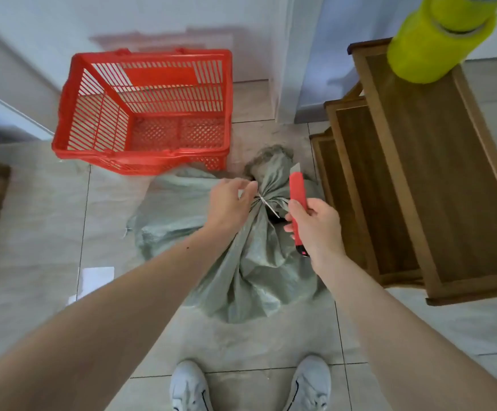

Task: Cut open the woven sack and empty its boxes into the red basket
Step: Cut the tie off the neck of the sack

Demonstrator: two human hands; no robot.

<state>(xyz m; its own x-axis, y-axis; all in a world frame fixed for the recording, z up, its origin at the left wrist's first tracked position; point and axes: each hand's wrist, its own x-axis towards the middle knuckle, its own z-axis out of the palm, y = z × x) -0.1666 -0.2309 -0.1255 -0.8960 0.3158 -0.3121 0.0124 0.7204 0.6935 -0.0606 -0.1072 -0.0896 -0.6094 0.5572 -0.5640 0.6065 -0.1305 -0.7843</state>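
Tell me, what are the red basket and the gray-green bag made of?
The red basket looks like hard, slightly shiny plastic: its walls are moulded slats and lattice. The bag looks like thin woven plastic cloth, matte and crinkly, gathered into tight folds at its tied neck.

Bright, even daylight — soft blur, perhaps edge-warped.

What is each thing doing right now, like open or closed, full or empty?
Woven sack: tied shut, on the floor.
White tie: uncut, around the sack's neck.
Red basket: upright, empty.
Box cutter: blade out.
Left hand: pinching the tie.
Right hand: gripping the cutter.
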